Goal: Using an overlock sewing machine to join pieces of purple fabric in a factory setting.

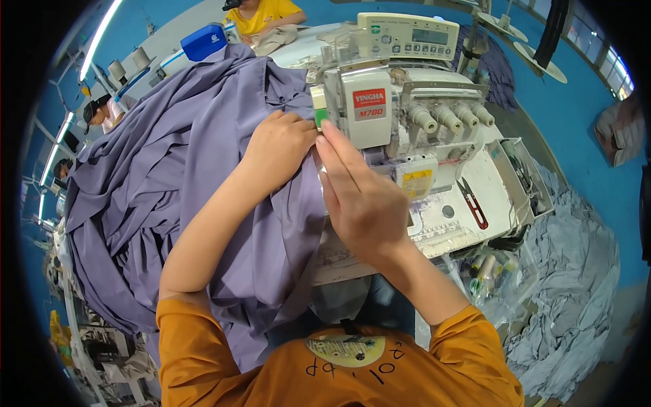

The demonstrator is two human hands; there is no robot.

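Note:
A large heap of purple fabric (224, 129) runs up to the head of a white overlock sewing machine (366, 129). My left hand (281, 146) lies on the fabric by the machine, its fingers curled down and closed on the cloth. My right hand (366, 197) meets it at the fabric's edge, fingers pressed together and thumb tucked underneath. Its fingertips are next to a green and white strip (320, 112) on the machine's left side. The cloth under the right fingers is mostly hidden, as are the needle and presser foot.
Red-handled thread snips (472, 203) lie on the machine bed, left of a tray (536, 183) of small tools. A control panel (407, 37) tops the machine. Grey-blue fabric (569, 285) is heaped at the right, near a plastic bag of thread spools (488, 271). Another person (261, 17) sits beyond.

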